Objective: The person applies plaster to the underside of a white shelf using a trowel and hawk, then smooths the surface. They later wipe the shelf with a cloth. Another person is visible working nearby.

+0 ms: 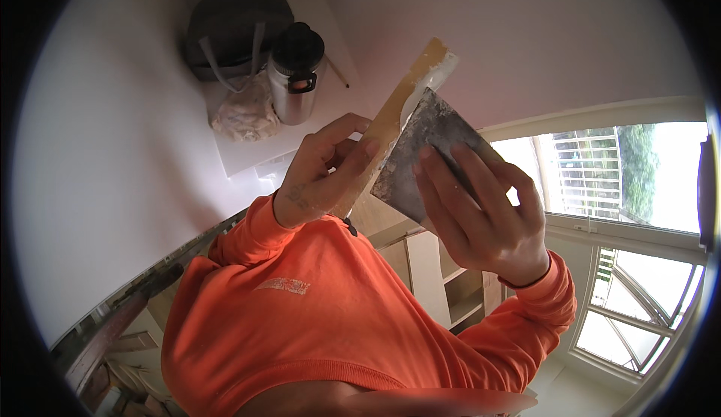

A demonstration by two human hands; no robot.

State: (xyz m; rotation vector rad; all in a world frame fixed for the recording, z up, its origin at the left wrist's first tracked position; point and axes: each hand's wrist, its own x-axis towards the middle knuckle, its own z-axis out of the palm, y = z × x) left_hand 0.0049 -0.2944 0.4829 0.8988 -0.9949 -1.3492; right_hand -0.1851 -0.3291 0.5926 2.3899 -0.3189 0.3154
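Note:
My left hand [323, 163] is closed on a long, narrow tan strip [409, 90], thumb and fingers pinching its side. White paste, like putty, is smeared along the strip's right edge near its top. In my right hand [481, 210] is a flat, square-cornered grey metal scraper blade [420, 135] with worn, stained edges. The fingers lie spread over its face; the thumb is hidden behind it. One edge of the blade meets or nearly meets the pasted edge of the strip. If the blade has a handle, I cannot see it.
A white surface [239, 158] at the upper left bears a dark bag [239, 30] with grey straps, a steel bottle [294, 103] with a black lid, and a crumpled clear plastic bag [246, 110]. Windows [593, 173] are at the right. Wooden shelving [462, 297] stands below my hands.

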